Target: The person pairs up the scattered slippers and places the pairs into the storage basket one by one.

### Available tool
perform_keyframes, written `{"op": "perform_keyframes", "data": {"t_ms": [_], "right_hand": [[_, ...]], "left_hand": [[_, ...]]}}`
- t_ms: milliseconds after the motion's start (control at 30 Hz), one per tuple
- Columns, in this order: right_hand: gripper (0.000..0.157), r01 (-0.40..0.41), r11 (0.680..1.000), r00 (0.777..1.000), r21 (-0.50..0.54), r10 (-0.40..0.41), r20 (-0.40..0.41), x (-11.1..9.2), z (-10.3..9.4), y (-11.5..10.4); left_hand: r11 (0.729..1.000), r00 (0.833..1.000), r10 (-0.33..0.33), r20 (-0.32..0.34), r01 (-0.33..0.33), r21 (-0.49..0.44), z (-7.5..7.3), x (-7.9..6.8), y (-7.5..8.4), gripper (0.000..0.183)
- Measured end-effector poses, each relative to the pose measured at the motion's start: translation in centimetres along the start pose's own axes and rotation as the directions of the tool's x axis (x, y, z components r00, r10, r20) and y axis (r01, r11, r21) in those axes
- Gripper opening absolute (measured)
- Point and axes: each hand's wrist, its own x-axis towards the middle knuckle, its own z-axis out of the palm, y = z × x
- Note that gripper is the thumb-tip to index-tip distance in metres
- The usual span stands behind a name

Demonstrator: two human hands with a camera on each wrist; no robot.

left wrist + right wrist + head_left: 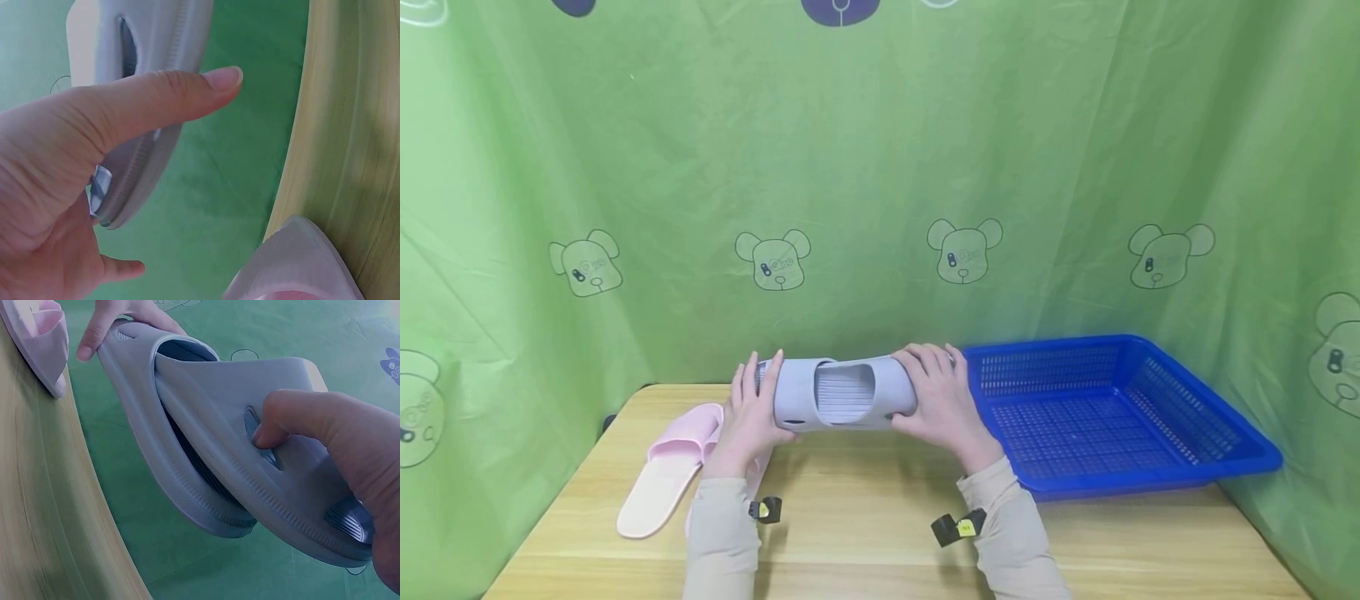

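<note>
Grey slippers [886, 390] — blue basket [1150, 479]

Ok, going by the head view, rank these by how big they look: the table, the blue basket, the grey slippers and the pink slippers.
1. Table
2. Blue basket
3. Grey slippers and pink slippers, unranked: both pairs are partly covered and look too close to call.

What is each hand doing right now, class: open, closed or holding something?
Left hand: holding one grey slipper.
Right hand: holding the other grey slipper.
</note>
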Motion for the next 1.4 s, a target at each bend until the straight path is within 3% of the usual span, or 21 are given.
{"op": "perform_keyframes", "data": {"t_ms": [833, 1400], "right_hand": [[0.082, 0.002, 1.0, 1.0, 0.016, -0.002, 0.009, -0.05, -0.27, 0.26], [0.081, 0.001, 1.0, 1.0, 0.011, -0.001, -0.005, 0.01, 0.01, -0.24]], "left_hand": [[0.998, 0.994, 0.057, -0.096, -0.056, 0.014, 0.05, -0.17, 0.35, 0.131], [0.998, 0.993, 0.062, -0.096, -0.06, 0.016, -0.39, -0.27, 0.7, 0.128]]}}
